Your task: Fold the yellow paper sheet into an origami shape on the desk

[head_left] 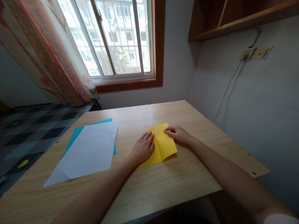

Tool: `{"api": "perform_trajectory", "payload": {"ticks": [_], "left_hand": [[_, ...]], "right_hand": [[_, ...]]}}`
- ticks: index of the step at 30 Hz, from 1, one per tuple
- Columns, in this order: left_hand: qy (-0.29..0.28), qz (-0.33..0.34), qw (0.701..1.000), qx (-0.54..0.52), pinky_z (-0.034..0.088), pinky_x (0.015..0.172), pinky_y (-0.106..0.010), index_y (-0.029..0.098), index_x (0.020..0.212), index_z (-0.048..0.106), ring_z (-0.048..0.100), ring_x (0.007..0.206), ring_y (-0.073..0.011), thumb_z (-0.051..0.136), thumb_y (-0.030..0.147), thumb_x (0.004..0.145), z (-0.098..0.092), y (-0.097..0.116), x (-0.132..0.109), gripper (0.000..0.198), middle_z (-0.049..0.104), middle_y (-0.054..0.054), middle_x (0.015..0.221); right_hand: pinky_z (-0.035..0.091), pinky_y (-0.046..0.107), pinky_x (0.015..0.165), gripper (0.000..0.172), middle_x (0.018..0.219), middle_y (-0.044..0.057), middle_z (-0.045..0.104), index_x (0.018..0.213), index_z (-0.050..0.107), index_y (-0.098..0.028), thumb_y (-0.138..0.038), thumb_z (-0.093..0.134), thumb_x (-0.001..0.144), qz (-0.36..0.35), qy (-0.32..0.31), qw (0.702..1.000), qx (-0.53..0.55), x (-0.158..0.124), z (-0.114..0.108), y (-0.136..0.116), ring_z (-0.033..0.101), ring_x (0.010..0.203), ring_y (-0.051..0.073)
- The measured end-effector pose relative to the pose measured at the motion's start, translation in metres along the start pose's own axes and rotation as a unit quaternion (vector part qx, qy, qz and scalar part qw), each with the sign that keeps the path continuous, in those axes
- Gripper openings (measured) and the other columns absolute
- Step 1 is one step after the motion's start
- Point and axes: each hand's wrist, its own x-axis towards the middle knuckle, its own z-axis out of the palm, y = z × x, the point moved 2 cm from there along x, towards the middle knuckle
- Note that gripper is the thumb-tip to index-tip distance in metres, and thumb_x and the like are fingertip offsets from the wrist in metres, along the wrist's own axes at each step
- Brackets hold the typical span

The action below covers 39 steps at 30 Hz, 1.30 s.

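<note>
Yellow paper (164, 144), mid-desk (187, 186): centre seam runs away from me, between my hands. Left hand (142, 148) flat, open on left flap; right hand (178, 134) open, fingertips pressing right flap.

We're in a home, a small private room. Patterned curtain (46, 56) at the window (158, 46), apartment blocks (121, 18) outside, checked cloth cover (35, 127) beside the wooden desk (175, 180).

Daylit barred window (121, 40), curtain (46, 53), grey walls (257, 102), wooden desk (187, 177).
</note>
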Motion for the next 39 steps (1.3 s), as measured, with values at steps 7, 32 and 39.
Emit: {"api": "perform_trajectory", "payload": {"ticks": [7,32,39], "left_hand": [[0.060,0.001,0.998,-0.013,0.038,0.109,-0.040,0.016,0.109,0.065,0.053,0.120,-0.0228,0.042,0.028,0.094,-0.011,-0.003,0.003,0.029,0.063,-0.011,0.125],[-0.030,-0.046,0.998,0.006,0.023,0.118,-0.042,0.010,0.141,0.044,0.030,0.142,-0.0254,0.030,0.035,0.097,-0.004,0.001,-0.003,0.053,0.040,-0.012,0.150],[-0.046,-0.055,0.997,0.004,0.021,0.119,-0.042,0.009,0.141,0.044,0.030,0.142,-0.0254,0.029,0.034,0.097,-0.007,0.003,-0.003,0.053,0.039,-0.013,0.150]], "right_hand": [[0.042,0.025,0.065,0.026,0.087,0.004,0.070,0.095,0.074,-0.017,-0.019,0.056,0.077,0.015,-0.022,1.000,-0.001,0.001,0.002,0.004,0.059,0.073,0.016],[0.043,0.027,0.074,0.026,0.098,0.008,0.070,0.098,0.074,-0.016,-0.023,0.056,0.080,-0.007,-0.043,0.999,0.010,-0.001,-0.002,0.001,0.060,0.085,0.019],[0.038,0.023,0.059,0.027,0.080,0.003,0.064,0.100,0.073,-0.018,-0.026,0.060,0.078,0.032,-0.113,0.991,0.060,-0.006,-0.003,0.006,0.052,0.069,0.014]]}}
